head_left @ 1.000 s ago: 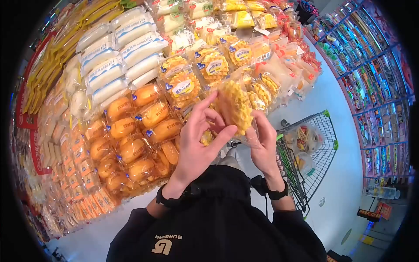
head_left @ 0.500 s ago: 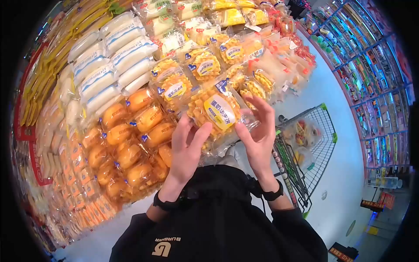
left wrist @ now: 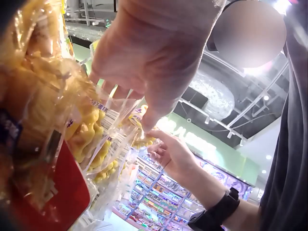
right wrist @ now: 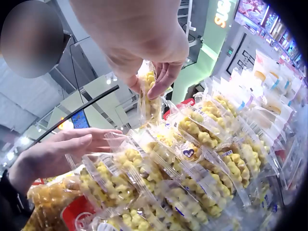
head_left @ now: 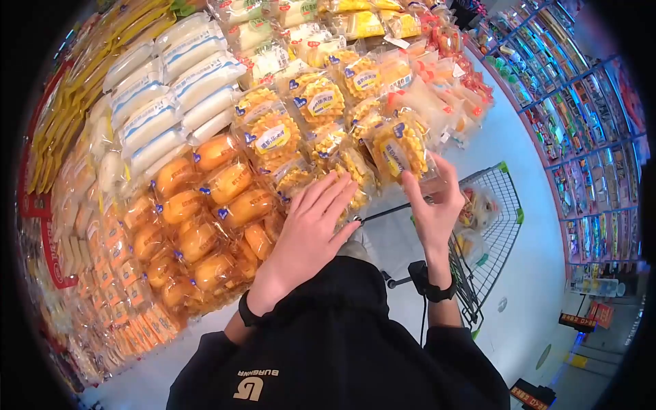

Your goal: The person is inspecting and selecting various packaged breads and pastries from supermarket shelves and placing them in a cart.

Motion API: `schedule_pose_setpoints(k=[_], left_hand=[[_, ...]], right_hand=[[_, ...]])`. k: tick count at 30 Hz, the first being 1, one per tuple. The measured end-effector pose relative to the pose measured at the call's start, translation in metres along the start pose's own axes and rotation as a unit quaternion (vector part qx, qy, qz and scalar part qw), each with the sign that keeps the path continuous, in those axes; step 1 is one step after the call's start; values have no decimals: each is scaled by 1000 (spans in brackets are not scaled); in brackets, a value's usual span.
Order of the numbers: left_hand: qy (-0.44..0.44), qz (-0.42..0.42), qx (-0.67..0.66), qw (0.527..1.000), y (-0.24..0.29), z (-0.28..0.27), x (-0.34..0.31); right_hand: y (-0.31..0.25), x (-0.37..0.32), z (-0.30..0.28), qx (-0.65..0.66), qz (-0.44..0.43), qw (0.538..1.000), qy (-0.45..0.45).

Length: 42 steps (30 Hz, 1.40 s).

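Note:
Between its thumb and fingers, my right hand pinches a clear-wrapped packet of yellow waffles with a white and yellow label. In the right wrist view that packet hangs upright, seen edge-on. My left hand lies with fingers extended over the front packets of the waffle pile; whether it presses on them is unclear. The left wrist view shows the left hand beside wrapped waffles, its palm side covering part of the pile.
Wrapped orange-brown buns lie left of the waffles, with white long packets behind them. A green-edged shopping cart holding bagged goods stands at the right. Stocked shelves line the far right.
Both hands held one waffle packet label-up; now the left has come off it and reaches over the pile. The right hand has carried the packet to the right.

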State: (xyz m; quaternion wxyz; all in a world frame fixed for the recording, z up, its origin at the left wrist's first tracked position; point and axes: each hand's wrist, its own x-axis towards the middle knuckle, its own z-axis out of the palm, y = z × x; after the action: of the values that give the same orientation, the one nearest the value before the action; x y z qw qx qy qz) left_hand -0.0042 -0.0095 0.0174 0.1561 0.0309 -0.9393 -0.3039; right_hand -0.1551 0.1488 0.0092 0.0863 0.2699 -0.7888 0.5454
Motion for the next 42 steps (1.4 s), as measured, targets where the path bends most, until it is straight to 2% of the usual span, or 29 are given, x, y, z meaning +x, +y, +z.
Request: schedule_pose_setpoints(k=[3,7,13,16,19,22,25,29,32,35,38,42], left_hand=[[-44,26,69,996,-1,4,-1],[-51,30,71,996,-3,5,0],[-48,32,65,996,-5,5,-1],[-47,31,58,997,-5,4,-2],[-42,27,53,997,-7,5,-2],[-37,32,53,997,-6,7,-2],[-34,33,56,997,-7,6,-2],[-30,30,52,998,-9,8,-5],[-24,26,47,998,-8,8,-5],[-21,25,43,999,-8,7,-6],[-11,22,16,1000,-10,8,-7],[29,23,3,999,-2,-1,-8]], right_hand=[[2,-2,8,-90,-88,992,-30],[-6,0,20,-125,-106,980,-111],[4,2,27,-254,-141,939,-185],[-5,2,19,-231,-130,941,-209],[-24,7,7,-206,-168,946,-188],[-8,5,11,-229,-285,920,-137],[9,-3,20,-217,-238,930,-177],[2,-6,11,-209,-233,940,-133],[16,-18,-6,-199,-236,949,-64],[46,-44,-26,-212,-169,962,-31],[77,-73,-46,-249,-14,966,-63],[149,-129,-85,-409,86,906,-62]])
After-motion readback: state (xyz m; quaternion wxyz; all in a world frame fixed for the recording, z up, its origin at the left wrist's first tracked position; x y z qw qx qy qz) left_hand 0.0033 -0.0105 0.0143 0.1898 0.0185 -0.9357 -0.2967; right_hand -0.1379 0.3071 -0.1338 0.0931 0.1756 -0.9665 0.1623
